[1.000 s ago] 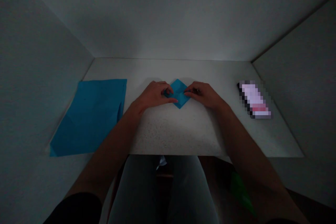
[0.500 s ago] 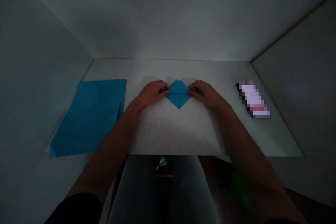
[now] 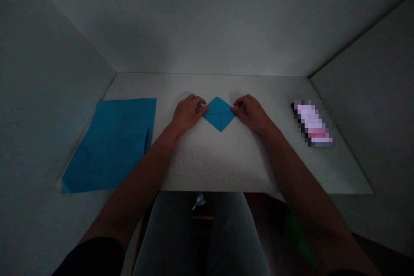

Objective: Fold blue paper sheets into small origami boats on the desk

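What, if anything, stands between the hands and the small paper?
Nothing visible: the left hand and right hand are at opposite corners of the small paper, thumbs at its edges. The big paper lies farther left, the phone farther right.

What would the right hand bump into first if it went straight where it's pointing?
Probably the small folded blue paper: the right hand points at its right corner, though exact contact is unclear.

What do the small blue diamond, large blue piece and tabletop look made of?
Small blue diamond: likely paper, matte, with straight crease lines. Large blue piece: probably paper too, matte, with a thin edge lifting at right. Tabletop: pale, dull, speckled near the front; perhaps laminate or stone, can't tell.
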The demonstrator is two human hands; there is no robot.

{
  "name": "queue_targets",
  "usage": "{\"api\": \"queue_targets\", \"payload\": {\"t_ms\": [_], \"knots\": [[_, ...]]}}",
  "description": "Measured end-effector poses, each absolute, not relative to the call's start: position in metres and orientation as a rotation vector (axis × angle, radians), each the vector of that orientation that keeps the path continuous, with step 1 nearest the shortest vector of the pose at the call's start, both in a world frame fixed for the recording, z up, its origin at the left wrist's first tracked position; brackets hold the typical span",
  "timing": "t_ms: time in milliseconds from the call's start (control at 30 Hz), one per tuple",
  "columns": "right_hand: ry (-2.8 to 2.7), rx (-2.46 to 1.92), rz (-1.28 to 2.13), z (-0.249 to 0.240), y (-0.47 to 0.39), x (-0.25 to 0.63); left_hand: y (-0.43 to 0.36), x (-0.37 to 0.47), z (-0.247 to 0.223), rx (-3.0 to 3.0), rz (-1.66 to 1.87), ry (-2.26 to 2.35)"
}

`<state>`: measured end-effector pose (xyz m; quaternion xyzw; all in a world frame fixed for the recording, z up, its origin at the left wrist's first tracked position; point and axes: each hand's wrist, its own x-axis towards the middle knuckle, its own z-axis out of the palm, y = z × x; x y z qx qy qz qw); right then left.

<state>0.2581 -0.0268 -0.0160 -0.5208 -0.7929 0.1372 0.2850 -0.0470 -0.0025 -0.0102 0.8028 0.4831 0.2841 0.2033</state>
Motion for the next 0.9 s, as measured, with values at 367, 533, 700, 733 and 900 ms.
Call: {"api": "queue_targets", "payload": {"t_ms": [367,533,700,733,900], "knots": [[-2.359,-1.089,0.359,-0.01,-0.032,0.249,-0.014,-0.035,-0.002,2.452,0.569,1.035],[-2.367,-1.135,0.351,-0.011,-0.032,0.249,-0.017,-0.039,-0.003,2.489,0.435,1.002],[-2.271,-1.231,0.332,-0.008,-0.032,0.254,-0.018,-0.042,-0.002,2.5,0.414,1.023],[-2.229,-1.274,0.326,-0.008,-0.032,0.255,-0.018,-0.042,-0.002,2.494,0.425,1.045],[-2.15,-1.384,0.275,-0.009,-0.031,0.258,-0.018,-0.04,0.001,2.462,0.477,1.13]]}}
